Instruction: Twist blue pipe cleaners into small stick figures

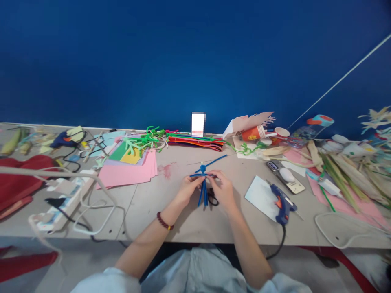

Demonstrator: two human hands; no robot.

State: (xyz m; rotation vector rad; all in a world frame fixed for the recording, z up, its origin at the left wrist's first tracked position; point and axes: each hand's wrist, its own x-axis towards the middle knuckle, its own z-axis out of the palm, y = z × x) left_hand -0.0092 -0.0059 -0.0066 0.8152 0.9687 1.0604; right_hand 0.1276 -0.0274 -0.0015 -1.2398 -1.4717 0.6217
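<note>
Between my two hands is a small figure of blue pipe cleaners (203, 173), with a rounded knot on top and several strands hanging down. One longer blue strand slants up to the right from it. My left hand (190, 188) pinches the figure's left side between thumb and fingers. On the other side, my right hand (222, 187) is closed on its right part near the middle. Below the right fingers lies a dark looped item (213, 197), partly hidden. Behind the figure is a bundle of red, orange and green pipe cleaners (197, 142) by the wall.
Pink paper sheets (122, 173) and bent green pipe cleaners (146, 140) lie to the left, beyond a power strip (69, 201) with cords. A blue glue gun (282, 203), a phone (287, 178), paper cups (255, 133) and corn husks (342, 175) crowd the right.
</note>
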